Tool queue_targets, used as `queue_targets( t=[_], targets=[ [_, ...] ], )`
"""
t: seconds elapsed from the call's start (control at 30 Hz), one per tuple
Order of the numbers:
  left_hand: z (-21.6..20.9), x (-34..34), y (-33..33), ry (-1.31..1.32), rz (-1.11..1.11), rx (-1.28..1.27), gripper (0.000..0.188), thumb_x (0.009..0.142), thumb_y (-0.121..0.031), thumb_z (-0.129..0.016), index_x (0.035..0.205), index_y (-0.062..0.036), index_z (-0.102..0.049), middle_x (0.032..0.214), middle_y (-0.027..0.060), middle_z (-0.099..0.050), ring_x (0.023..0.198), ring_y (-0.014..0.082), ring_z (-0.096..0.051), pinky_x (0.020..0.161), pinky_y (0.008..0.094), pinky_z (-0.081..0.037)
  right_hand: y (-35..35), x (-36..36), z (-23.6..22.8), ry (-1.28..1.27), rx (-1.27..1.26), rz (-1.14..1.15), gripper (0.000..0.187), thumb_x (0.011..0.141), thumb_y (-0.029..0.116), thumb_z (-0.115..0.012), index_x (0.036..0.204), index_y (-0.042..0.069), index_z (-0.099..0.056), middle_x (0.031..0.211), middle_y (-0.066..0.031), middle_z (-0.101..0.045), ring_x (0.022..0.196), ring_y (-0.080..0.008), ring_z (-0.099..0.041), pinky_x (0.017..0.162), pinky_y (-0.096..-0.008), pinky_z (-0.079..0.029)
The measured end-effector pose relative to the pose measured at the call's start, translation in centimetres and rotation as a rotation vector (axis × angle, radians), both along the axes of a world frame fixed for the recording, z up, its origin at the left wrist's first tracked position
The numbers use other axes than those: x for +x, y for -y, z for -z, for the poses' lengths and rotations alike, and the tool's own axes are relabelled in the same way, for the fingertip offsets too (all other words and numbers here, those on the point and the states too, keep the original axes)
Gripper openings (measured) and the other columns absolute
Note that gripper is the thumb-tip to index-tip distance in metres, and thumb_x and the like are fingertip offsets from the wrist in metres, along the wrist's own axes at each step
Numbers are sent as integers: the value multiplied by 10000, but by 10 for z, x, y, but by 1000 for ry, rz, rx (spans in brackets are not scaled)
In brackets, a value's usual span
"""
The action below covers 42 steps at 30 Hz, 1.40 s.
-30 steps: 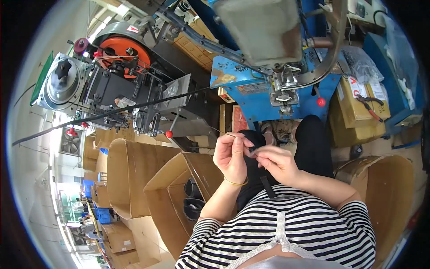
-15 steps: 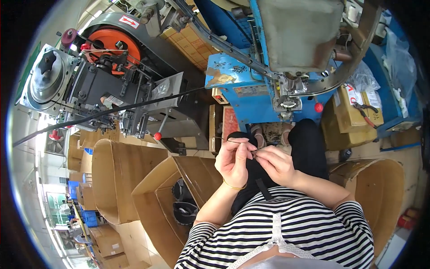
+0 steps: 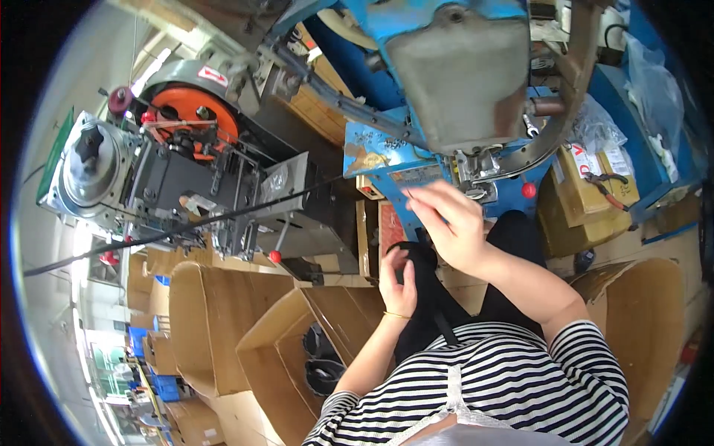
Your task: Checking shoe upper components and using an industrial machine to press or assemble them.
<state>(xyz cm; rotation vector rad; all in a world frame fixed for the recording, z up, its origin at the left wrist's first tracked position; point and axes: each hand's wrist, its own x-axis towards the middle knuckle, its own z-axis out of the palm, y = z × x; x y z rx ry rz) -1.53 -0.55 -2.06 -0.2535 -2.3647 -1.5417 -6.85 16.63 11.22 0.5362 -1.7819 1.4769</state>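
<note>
Black strap (image 3: 411, 245), narrow, curved, beside left hand (image 3: 398, 288), right hand (image 3: 455, 227) apart, grip unclear on both

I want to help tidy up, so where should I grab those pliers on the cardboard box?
Probably around the red handle and dark handle together, coming from above and the right. The pliers lie on the cardboard box, head pointing left, both handles spread toward the right.

Machine (image 3: 457, 82) straight ahead, second machine (image 3: 175, 178) to its left, pliers (image 3: 598, 181) on a carton (image 3: 579, 202) to its right
</note>
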Motion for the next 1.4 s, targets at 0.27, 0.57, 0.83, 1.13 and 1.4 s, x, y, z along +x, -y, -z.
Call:
queue_targets(
  t=[0.27,0.57,0.83,1.13,1.4],
  targets=[
    [99,28,28,-51,-59,-579,367,839,-160,-672,1153,-13,-553,1185,188,-551,1089,369,-520,935,443,-417,33,-67,-31,-49,-249,-1,145,923,21,-613,1061,-5,-653,844,-72,-630,687,-129,-589,598,-244,-452],
    [106,25,23,15,-67,-760,353,829,-228,-684,1122,-52,-600,1209,142,-539,1072,347,-515,906,438,-417,51,-106,-30,-79,-226,35,223,936,90,-619,1142,9,-648,998,-107,-687,853,-176,-657,724,-279,-502],
    [108,26,23,39,-67,-796,355,828,-245,-682,1126,-66,-614,1209,133,-539,1085,336,-510,910,437,-411,46,-113,-44,-258,99,286,327,864,16,-632,1190,-4,-637,1120,-167,-674,980,-273,-673,823,-353,-523],
    [106,26,23,109,-57,-832,362,846,-260,-662,1144,-62,-606,1233,133,-527,1132,334,-489,949,435,-391,66,-137,-76,-214,99,482,138,915,104,-540,974,32,-642,950,-87,-655,842,-227,-634,754,-342,-499],
    [104,25,21,77,-46,-824,365,849,-246,-661,1157,-62,-594,1224,137,-529,1122,339,-488,942,438,-394,72,-153,-78,-397,22,596,356,905,109,-527,1254,92,-597,818,-70,-628,715,-230,-612,663,-337,-498]
  ],
)
